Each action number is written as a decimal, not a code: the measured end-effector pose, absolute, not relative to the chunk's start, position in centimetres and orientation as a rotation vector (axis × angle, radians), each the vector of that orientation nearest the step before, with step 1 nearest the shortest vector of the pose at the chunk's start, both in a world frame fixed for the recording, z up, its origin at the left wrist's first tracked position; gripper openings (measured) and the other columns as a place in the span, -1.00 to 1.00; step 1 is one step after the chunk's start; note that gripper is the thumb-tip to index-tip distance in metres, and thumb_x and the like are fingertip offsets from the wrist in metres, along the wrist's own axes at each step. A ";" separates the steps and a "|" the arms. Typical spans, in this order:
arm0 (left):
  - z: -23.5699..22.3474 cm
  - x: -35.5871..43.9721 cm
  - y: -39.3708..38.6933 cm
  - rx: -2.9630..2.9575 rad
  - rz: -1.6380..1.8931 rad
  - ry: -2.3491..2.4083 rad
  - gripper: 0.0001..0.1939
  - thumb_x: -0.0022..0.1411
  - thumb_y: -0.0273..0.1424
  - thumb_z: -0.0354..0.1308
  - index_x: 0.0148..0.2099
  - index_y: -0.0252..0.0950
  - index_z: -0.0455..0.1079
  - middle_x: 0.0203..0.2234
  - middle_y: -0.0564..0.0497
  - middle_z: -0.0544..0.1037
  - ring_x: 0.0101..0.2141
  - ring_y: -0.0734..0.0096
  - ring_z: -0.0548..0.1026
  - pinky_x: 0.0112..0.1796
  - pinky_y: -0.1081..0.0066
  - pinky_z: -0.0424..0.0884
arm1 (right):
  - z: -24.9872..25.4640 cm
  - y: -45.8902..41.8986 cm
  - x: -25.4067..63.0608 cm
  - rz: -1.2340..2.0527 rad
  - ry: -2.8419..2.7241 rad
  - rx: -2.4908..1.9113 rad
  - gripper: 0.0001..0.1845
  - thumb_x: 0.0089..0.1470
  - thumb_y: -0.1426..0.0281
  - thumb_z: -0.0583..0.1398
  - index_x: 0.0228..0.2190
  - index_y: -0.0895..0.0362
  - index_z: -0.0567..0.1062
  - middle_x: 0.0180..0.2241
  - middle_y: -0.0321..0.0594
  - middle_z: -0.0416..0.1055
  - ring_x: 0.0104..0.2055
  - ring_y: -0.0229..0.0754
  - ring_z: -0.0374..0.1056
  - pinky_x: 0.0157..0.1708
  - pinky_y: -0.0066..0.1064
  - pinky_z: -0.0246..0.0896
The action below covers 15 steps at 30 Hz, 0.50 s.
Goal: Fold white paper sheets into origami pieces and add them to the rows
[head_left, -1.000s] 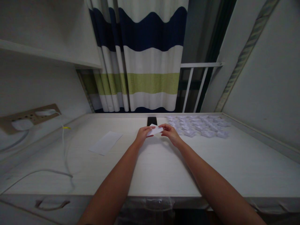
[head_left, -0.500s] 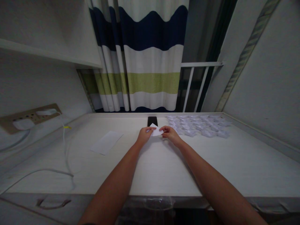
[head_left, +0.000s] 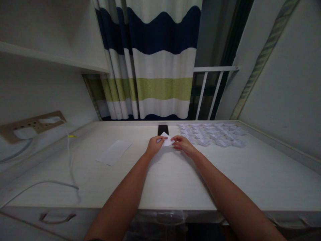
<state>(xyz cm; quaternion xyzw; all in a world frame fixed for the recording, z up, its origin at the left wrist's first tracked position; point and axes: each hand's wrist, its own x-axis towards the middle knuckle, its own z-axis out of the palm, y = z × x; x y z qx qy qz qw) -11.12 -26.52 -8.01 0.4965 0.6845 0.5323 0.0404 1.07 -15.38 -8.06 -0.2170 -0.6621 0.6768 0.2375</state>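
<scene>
Between my hands, above the white desk, is a small folded piece of white paper (head_left: 166,140) with a pointed top. My left hand (head_left: 154,144) pinches its left side, thumb on top. At its right edge, my right hand (head_left: 183,144) has thumb and index finger closed on the paper, the other fingers slightly bent. Just behind the paper lies a black phone (head_left: 163,129), its near end covered by the paper. Rows of folded white paper pieces (head_left: 213,134) sit to the right, beyond my right hand.
A flat sheet of white paper (head_left: 114,152) lies left of my hands on the desk (head_left: 173,187). White cables (head_left: 68,157) run along the left side from a power strip (head_left: 37,125) on the wall. A striped curtain (head_left: 164,67) hangs behind the desk.
The right fingers have shifted slightly along the paper's right edge and loosened a little. My left hand keeps its hold in the same place.
</scene>
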 end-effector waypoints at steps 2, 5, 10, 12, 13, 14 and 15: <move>-7.9 -11.2 -26.5 1.453 1.668 2.053 -0.75 0.03 -0.43 0.02 -0.31 -0.38 0.49 -0.34 -0.09 0.56 -0.27 0.30 0.46 -0.16 0.37 0.29 | -8.2 -15.2 1.0 1.838 -1.842 -0.547 -0.77 -0.37 0.54 0.21 -0.50 0.12 0.46 -0.46 -0.34 0.34 -0.46 -0.36 0.27 -0.47 -0.50 0.21; -8.0 -11.5 -26.4 1.325 1.727 1.948 -0.75 0.00 -0.41 0.04 -0.32 -0.38 0.49 -0.37 -0.07 0.56 -0.29 0.31 0.46 -0.19 0.37 0.31 | -8.4 -15.0 0.9 1.790 -1.896 -0.456 -0.76 -0.36 0.46 0.26 -0.47 0.10 0.47 -0.44 -0.33 0.36 -0.44 -0.35 0.28 -0.45 -0.50 0.20; -8.2 -11.5 -26.2 1.080 1.740 1.701 -0.72 -0.04 -0.33 0.09 -0.30 -0.37 0.49 -0.37 -0.06 0.55 -0.38 0.35 0.45 -0.37 0.40 0.37 | -8.1 -15.4 0.8 1.741 -1.946 -0.402 -0.73 -0.36 0.35 0.30 -0.46 0.12 0.49 -0.49 -0.33 0.38 -0.46 -0.36 0.24 -0.43 -0.49 0.18; -8.1 -11.2 -26.3 1.018 1.743 1.614 -0.70 -0.06 -0.28 0.12 -0.31 -0.37 0.49 -0.34 -0.07 0.54 -0.35 0.33 0.44 -0.39 0.40 0.38 | -8.0 -15.6 0.8 1.746 -1.933 -0.415 -0.72 -0.36 0.30 0.30 -0.47 0.13 0.50 -0.48 -0.31 0.40 -0.45 -0.34 0.25 -0.42 -0.47 0.19; -8.0 -11.1 -26.4 0.997 1.742 1.574 -0.69 -0.06 -0.25 0.12 -0.31 -0.36 0.49 -0.31 -0.08 0.53 -0.33 0.32 0.44 -0.39 0.40 0.39 | -7.9 -15.6 0.9 1.751 -1.921 -0.425 -0.71 -0.36 0.27 0.30 -0.47 0.13 0.50 -0.48 -0.31 0.40 -0.45 -0.33 0.26 -0.41 -0.46 0.20; -7.9 -10.9 -26.5 0.981 1.741 1.538 -0.67 -0.07 -0.22 0.13 -0.31 -0.36 0.49 -0.29 -0.09 0.52 -0.31 0.31 0.44 -0.39 0.40 0.39 | -7.9 -15.7 0.9 1.757 -1.906 -0.434 -0.70 -0.36 0.25 0.30 -0.49 0.15 0.50 -0.50 -0.30 0.40 -0.45 -0.33 0.26 -0.41 -0.46 0.20; -7.8 -10.8 -26.6 0.967 1.741 1.505 -0.65 -0.07 -0.20 0.13 -0.30 -0.36 0.48 -0.28 -0.10 0.51 -0.29 0.30 0.43 -0.39 0.41 0.40 | -7.8 -15.7 0.9 1.764 -1.887 -0.443 -0.69 -0.36 0.22 0.30 -0.51 0.16 0.50 -0.52 -0.30 0.40 -0.46 -0.32 0.27 -0.41 -0.45 0.20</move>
